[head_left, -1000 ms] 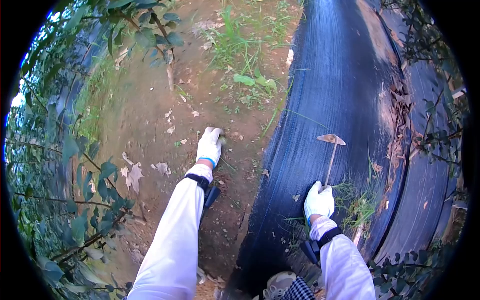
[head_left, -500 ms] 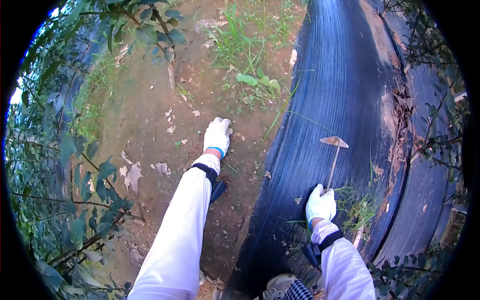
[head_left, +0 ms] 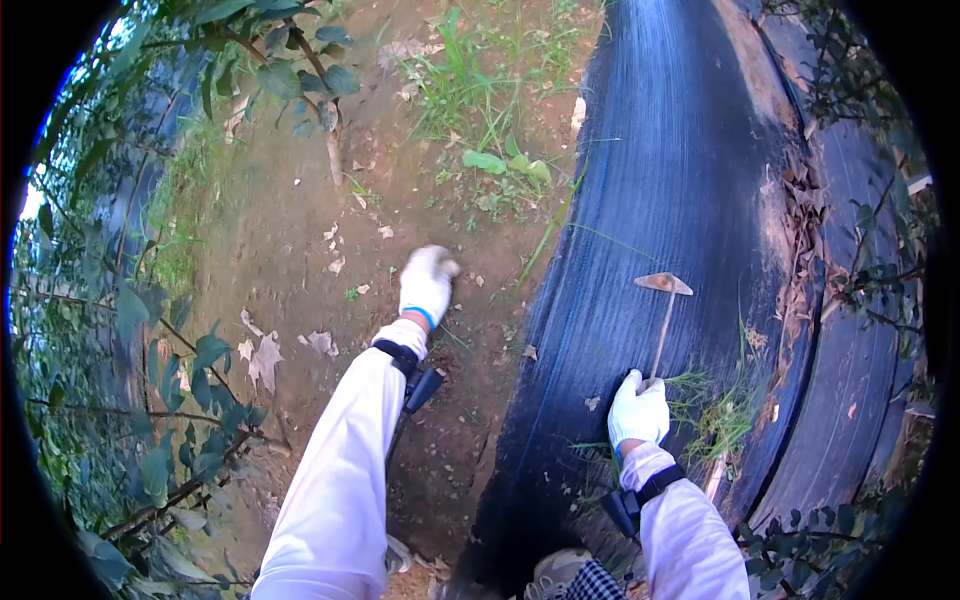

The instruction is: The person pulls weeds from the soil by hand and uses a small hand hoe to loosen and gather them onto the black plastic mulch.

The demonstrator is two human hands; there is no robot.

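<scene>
Hoe (head_left: 660, 325), thin-shafted with a rusty flat blade, points up-frame from my clamping right white-gloved hand (head_left: 638, 412). The blurred left white-gloved hand (head_left: 427, 283) at centre frame probably touches the bare brown soil (head_left: 300, 250); I cannot tell its grip.

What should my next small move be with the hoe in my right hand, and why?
Probably draw the hoe back and a little rightward, onto the grass tuft. The right hand grips its handle, but the blade rests on bare black sheet, beyond the grass sprouting just beside that hand. The left hand is on soil, well apart.
</scene>
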